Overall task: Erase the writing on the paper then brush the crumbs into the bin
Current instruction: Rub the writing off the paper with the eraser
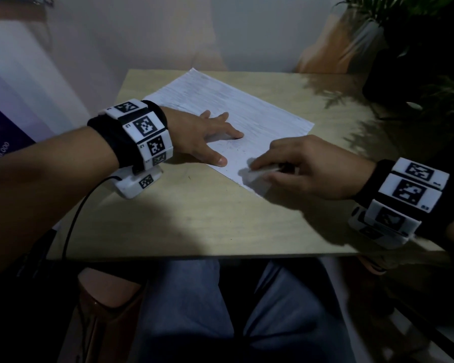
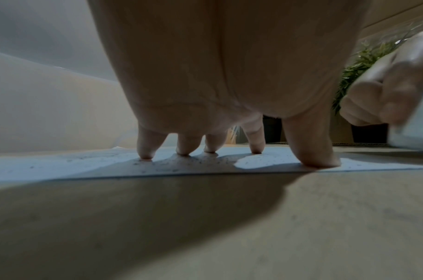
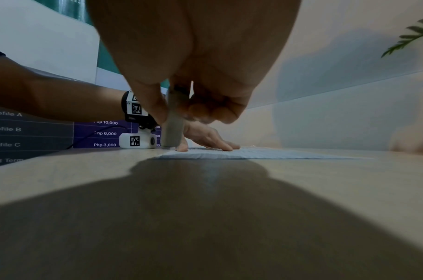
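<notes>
A white sheet of paper (image 1: pixel 236 108) lies slantwise on the light wooden table (image 1: pixel 194 221). My left hand (image 1: pixel 207 137) presses flat on the sheet's near part, fingers spread and straight; its fingertips (image 2: pixel 145 155) stand on the paper (image 2: pixel 49 166) among dark eraser crumbs (image 2: pixel 172 163). My right hand (image 1: pixel 294 166) pinches a pale, blurred eraser (image 1: pixel 257 171) against the paper's near corner. In the right wrist view the eraser (image 3: pixel 173 121) stands upright between thumb and fingers, its lower end on the paper's edge (image 3: pixel 229 154). No bin is in view.
A dark-potted leafy plant (image 1: pixel 417 56) stands at the table's far right corner. A purple printed board (image 3: pixel 105 133) stands off the table's left side. A black cable (image 1: pixel 76 218) runs from the left wrist camera over the near table edge. My knees are below that edge.
</notes>
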Available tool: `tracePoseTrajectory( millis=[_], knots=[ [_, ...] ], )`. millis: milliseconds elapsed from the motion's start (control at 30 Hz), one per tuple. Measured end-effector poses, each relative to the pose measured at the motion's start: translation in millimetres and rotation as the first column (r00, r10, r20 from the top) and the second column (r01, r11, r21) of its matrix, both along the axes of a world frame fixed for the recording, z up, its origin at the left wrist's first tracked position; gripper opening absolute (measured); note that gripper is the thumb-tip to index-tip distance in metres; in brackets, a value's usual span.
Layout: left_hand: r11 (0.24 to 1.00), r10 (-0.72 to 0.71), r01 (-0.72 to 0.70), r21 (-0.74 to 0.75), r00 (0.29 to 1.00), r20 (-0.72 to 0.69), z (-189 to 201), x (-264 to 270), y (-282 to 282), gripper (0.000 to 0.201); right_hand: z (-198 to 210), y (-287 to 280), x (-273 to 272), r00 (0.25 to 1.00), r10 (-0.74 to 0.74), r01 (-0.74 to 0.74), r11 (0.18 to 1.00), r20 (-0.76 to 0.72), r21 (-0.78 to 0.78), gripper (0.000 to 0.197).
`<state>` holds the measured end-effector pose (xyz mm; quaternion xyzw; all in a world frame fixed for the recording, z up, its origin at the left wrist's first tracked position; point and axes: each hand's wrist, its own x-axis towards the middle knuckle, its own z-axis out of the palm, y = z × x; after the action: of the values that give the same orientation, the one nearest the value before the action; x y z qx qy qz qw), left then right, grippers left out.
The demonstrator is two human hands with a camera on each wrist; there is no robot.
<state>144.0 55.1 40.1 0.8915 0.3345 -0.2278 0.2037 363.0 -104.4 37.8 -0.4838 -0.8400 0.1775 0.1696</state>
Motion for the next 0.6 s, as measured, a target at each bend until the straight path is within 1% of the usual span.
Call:
tracePoseTrajectory(
  millis=[100, 200, 267, 367, 400, 467, 533, 600],
  knots=[
    [1.000, 0.000, 0.000, -0.001, 1.000, -0.001, 0.7, 0.2, -0.8, 0.080, -0.7, -2.4, -1.6, 0.998, 0.006, -0.003, 0.999, 0.059, -0.052, 0.030],
    [1.000, 0.003, -0.003, -0.006, 1.000, -0.002, 2.2, 1.3, -2.2, 0.080, 0.5, -8.0, 4.2, 0.998, -0.033, 0.038, 0.995, 0.051, -0.096, 0.027],
    [1.000, 0.002, -0.002, -0.004, 1.000, 0.003, 2.8, 0.9, -3.1, 0.081, 1.9, -7.8, 4.5, 0.999, -0.032, 0.033, 0.997, 0.019, -0.064, 0.027],
    [1.000, 0.011, -0.011, -0.008, 1.000, 0.008, 2.7, 0.5, -2.7, 0.080, 1.7, -2.3, -1.8, 0.999, -0.022, 0.022, 1.000, -0.029, -0.013, 0.033],
    [1.000, 0.014, -0.014, -0.012, 1.000, 0.006, 2.4, 0.6, -2.6, 0.080, 1.4, -1.6, -3.6, 1.000, -0.015, 0.014, 1.000, -0.021, -0.018, 0.036],
    [1.000, 0.012, -0.012, -0.011, 1.000, 0.004, 2.4, 1.4, -3.2, 0.080, 0.6, -3.0, -3.2, 0.999, -0.004, 0.006, 0.999, 0.043, -0.040, 0.040],
    [1.000, 0.010, -0.010, -0.012, 1.000, 0.006, 3.1, 1.8, -4.4, 0.081, 1.0, -5.7, 0.5, 0.996, -0.022, 0.027, 0.998, 0.092, -0.055, 0.041],
    [1.000, 0.016, -0.015, -0.016, 1.000, 0.013, 3.1, 1.1, -4.6, 0.081, 2.2, -6.4, 3.4, 0.996, -0.044, 0.049, 0.996, 0.082, -0.069, 0.039]
  ],
)
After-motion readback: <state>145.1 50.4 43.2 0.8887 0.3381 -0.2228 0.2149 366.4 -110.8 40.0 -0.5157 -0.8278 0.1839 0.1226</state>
